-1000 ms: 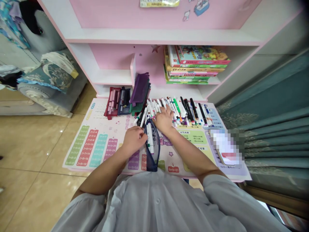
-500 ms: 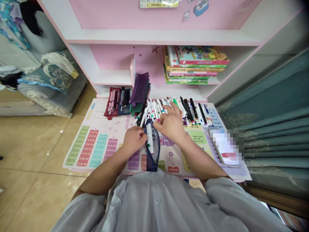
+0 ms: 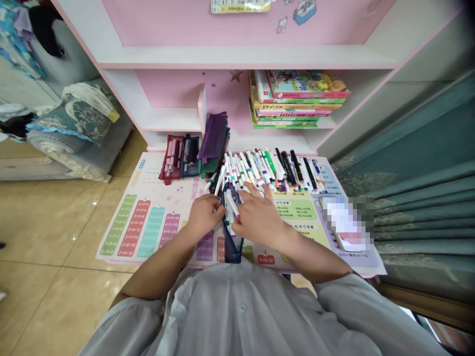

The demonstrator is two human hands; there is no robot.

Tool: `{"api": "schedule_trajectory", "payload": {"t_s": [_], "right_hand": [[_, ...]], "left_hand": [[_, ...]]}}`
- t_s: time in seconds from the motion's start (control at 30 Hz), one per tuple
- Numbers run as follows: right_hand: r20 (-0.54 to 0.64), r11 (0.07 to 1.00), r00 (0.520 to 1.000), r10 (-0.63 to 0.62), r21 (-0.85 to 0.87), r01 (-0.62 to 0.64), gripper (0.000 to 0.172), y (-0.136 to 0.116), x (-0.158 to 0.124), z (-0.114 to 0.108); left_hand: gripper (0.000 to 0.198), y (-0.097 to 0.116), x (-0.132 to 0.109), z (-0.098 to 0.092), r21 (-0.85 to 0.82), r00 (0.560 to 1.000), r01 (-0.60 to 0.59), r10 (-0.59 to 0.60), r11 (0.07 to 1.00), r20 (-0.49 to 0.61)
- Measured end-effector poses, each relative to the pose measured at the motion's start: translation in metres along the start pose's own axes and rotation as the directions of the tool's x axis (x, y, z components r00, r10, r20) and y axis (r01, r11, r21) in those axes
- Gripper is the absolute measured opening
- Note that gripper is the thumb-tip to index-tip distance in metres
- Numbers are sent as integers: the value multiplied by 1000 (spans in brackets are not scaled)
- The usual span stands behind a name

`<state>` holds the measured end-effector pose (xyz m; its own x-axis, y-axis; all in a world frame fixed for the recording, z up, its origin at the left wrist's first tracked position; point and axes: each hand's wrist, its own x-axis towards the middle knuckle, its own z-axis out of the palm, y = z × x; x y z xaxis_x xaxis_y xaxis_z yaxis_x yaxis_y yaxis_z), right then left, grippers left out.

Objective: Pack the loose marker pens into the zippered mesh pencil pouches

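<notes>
A dark blue mesh pencil case (image 3: pixel 233 251) lies on the desk before me with white markers inside. My left hand (image 3: pixel 206 213) pinches the left edge of its opening. My right hand (image 3: pixel 260 215) holds a white marker (image 3: pixel 233 201) with a pink end at the mouth of the case, tilted over the markers within. Beyond my hands spreads a pile of loose markers (image 3: pixel 256 168), mostly white, with black ones toward the right.
A red pencil case (image 3: pixel 172 159) and a second blue case (image 3: pixel 190 157) hold pens at the back left. Purple and green cases (image 3: pixel 214 141) are stacked beside them. Books (image 3: pixel 297 106) fill the shelf's right. A phone (image 3: pixel 345 225) lies at the desk's right.
My right hand has drawn back from the marker pile toward me and now has a white marker over the blue case. My left hand stays at the case's edge.
</notes>
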<state>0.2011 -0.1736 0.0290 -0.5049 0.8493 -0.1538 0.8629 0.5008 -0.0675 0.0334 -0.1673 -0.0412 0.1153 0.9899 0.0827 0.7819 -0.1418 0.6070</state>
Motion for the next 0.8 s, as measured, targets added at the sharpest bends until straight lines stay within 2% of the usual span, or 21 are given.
{"api": "schedule_trajectory", "payload": {"t_s": [0.33, 0.53, 0.63, 0.7, 0.8], "right_hand": [[91, 994, 996, 21, -106, -11, 39, -14, 12, 15], [70, 991, 997, 32, -129, -23, 39, -17, 20, 31], [56, 995, 998, 17, -99, -11, 37, -15, 21, 31], [2, 999, 1000, 17, -34, -17, 33, -10, 21, 26], [-210, 992, 972, 108, 89, -91, 26, 7, 30, 19]], "left_hand": [[22, 0, 2, 2, 40, 1000, -18, 18, 999, 13], [22, 2, 2, 0, 65, 1000, -14, 13, 998, 22], [22, 3, 1, -1, 74, 999, -2, -1, 997, 36], [21, 4, 1, -1, 73, 1000, 9, -11, 997, 29], [20, 5, 1, -2, 78, 1000, 17, -19, 997, 23]]}}
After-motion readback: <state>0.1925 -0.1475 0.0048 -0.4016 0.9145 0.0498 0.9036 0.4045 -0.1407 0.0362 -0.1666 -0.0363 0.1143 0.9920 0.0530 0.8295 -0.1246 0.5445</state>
